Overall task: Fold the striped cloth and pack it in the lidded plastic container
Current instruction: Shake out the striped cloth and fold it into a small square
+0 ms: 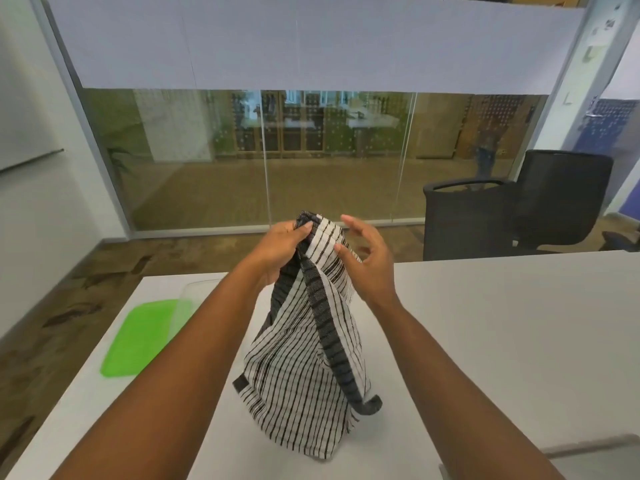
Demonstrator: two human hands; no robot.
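Note:
The striped cloth [298,358], white with thin black lines and a dark grey band, hangs above the white table [485,341], its lower end bunched on the surface. My left hand [280,249] pinches the cloth's top corner. My right hand [367,261] is beside the upper edge, thumb touching the fabric and fingers spread apart. The green lid [142,337] lies flat at the table's left edge. The clear plastic container [194,289] stands just behind the lid, mostly hidden by my left forearm.
Two black mesh office chairs [512,209] stand beyond the table's far right edge. A glass partition wall [263,161] runs behind the table. A grey object [595,448] lies at the near right of the table.

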